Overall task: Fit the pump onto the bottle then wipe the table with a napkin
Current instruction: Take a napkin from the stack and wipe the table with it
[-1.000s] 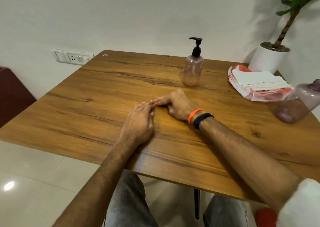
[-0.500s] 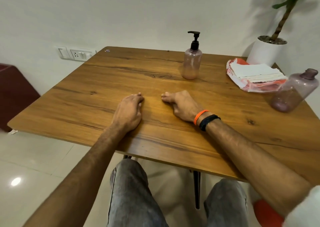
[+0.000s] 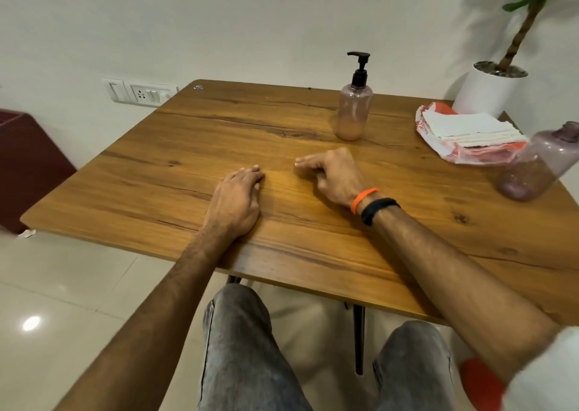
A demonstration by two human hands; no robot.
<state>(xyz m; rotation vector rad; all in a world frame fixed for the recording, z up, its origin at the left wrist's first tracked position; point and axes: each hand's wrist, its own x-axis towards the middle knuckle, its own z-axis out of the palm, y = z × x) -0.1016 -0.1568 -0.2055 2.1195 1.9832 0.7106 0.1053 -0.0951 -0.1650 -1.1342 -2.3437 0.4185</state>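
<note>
Nearest the front edge of the bench [image 3: 313, 254], the left hand [image 3: 235, 200] is lying palm down with its fingers together, gripping nothing. Just beyond and to its right, the right hand [image 3: 335, 178] is resting loosely curled with the forefinger and thumb pointing left, also empty; the two hands are lying apart.

Further back, a bottle [image 3: 354, 112] is standing upright with a black pump [image 3: 359, 69] already seated on its neck. At the right edge, a second bottle [image 3: 539, 166] is appearing tilted, and its neck is showing no pump. Whether a loose pump exists cannot be told. Behind it, a stack of napkins [image 3: 466, 128] is sitting on a red and clear wrapper [image 3: 463, 153], near a white plant pot [image 3: 488, 90].

Judged procedure: steady the bottle body with one hand, lower the pump straight, then twist until snug. Take one napkin only, pressing the stack down to prevent dragging.
</note>
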